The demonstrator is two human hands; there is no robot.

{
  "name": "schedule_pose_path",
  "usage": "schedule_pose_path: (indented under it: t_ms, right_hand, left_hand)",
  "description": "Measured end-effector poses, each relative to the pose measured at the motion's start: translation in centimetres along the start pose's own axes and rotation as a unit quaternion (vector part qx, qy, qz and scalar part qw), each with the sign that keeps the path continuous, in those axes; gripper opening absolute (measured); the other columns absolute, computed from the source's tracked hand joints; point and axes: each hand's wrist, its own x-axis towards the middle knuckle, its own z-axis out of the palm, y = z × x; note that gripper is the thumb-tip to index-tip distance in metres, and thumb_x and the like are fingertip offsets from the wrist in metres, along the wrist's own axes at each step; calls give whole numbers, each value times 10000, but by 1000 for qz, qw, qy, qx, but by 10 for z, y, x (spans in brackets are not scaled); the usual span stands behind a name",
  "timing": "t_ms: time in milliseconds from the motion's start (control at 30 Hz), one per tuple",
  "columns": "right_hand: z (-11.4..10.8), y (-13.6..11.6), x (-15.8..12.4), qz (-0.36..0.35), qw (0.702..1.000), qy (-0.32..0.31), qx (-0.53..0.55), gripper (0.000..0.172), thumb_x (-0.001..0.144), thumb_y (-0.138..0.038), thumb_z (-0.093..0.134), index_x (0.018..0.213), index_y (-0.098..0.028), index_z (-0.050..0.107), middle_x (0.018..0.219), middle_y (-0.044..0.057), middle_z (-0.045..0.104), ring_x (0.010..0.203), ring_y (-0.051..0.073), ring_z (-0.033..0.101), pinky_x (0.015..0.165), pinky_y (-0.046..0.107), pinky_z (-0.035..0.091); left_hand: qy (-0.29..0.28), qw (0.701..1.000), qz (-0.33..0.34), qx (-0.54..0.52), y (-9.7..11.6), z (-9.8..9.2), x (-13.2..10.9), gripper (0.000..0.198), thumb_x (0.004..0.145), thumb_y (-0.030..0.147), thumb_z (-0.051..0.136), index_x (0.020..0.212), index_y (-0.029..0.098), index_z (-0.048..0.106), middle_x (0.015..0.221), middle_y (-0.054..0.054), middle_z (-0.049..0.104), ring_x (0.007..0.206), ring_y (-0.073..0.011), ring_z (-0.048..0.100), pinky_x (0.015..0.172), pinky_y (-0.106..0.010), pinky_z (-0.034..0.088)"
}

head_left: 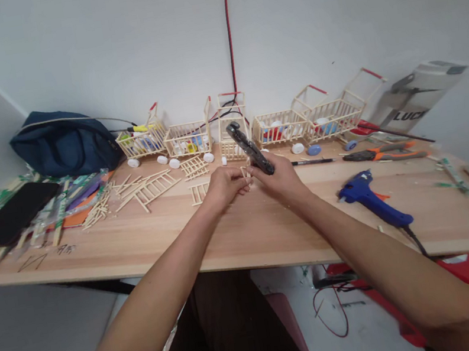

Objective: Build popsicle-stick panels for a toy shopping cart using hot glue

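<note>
My right hand [280, 178] is closed round the handles of a dark cutter tool [249, 148], whose long body points up and away from me. My left hand [224, 184] pinches a small wooden stick piece [245, 172] and holds it against the tool's jaws. Both hands meet above the middle of the wooden table [244, 231]. Small ladder-like stick frames [198, 192] lie just left of my left hand.
Several stick-built carts [189, 138] with bottle-cap wheels line the wall. A blue glue gun [374, 201] lies at the right, pliers [381, 154] and a pen [312, 161] behind it. A dark bag [62, 143], a black tablet [11, 214] and loose sticks [97, 210] sit left.
</note>
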Motion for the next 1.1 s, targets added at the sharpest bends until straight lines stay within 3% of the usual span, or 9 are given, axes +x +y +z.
schedule_pose_path:
  t_ms: [100, 300, 467, 600, 667, 833, 967, 1100]
  right_hand:
    - [-1, -2, 0, -7, 1000, -11, -14, 140, 828, -321, 593, 790, -187, 596, 744, 13, 592, 721, 173, 536, 681, 281, 396]
    - [-3, -5, 0, -7, 999, -21, -30, 145, 835, -325, 579, 814, -185, 613, 747, 23, 609, 730, 186, 551, 684, 284, 397]
    - [-3, -3, -1, -4, 1000, -20, -20, 145, 833, -319, 597, 812, -177, 619, 726, 12, 594, 701, 170, 528, 665, 271, 383]
    - [-2, -1, -1, -1, 1000, 6, -21, 160, 833, -334, 607, 812, -175, 619, 728, 9, 592, 694, 162, 517, 665, 268, 381]
    - [-2, -2, -1, -1, 1000, 9, -25, 167, 837, -343, 605, 815, -178, 620, 732, 9, 595, 697, 163, 518, 668, 268, 385]
    - [-2, -1, -1, -8, 999, -1, -43, 162, 839, -335, 596, 789, -182, 613, 705, 6, 585, 688, 165, 520, 654, 267, 386]
    - [-2, 3, -1, -1, 999, 4, -32, 172, 843, -346, 598, 853, -179, 636, 749, 19, 623, 724, 181, 558, 697, 286, 410]
    - [-1, 1, -1, 1, 999, 7, -31, 159, 841, -337, 592, 861, -188, 642, 759, 17, 632, 729, 183, 566, 704, 290, 417]
  left_hand:
    - [1, 1000, -2, 14, -3, -2, 0, 153, 738, 172, 656, 604, 99, 644, 544, -26, 619, 466, -67, 523, 490, -181, 412]
    - [35, 998, 25, 44, -13, -5, 0, 173, 757, 266, 667, 841, 117, 693, 529, 8, 599, 390, -49, 420, 421, -178, 295]
    - [47, 998, -9, 34, -7, -4, -4, 156, 761, 280, 655, 746, 125, 662, 530, 2, 595, 399, -62, 435, 435, -190, 299]
    - [87, 993, 42, 71, -2, -8, -2, 312, 778, 333, 648, 550, 129, 585, 483, 34, 472, 460, -63, 397, 470, -198, 276]
    - [98, 991, 57, 76, -3, -9, 0, 300, 763, 311, 659, 536, 129, 587, 479, 44, 427, 473, -61, 366, 476, -201, 261]
    - [69, 997, 34, 30, -9, -4, 2, 106, 746, 206, 633, 713, 124, 692, 551, 23, 538, 503, -77, 459, 521, -201, 363]
    - [40, 997, 48, 46, -5, 0, -3, 127, 770, 172, 594, 710, 118, 692, 599, -10, 612, 544, -93, 537, 581, -211, 435]
    - [30, 992, 51, 108, 0, -1, -6, 228, 802, 186, 556, 598, 126, 639, 572, -21, 616, 512, -90, 515, 546, -204, 397]
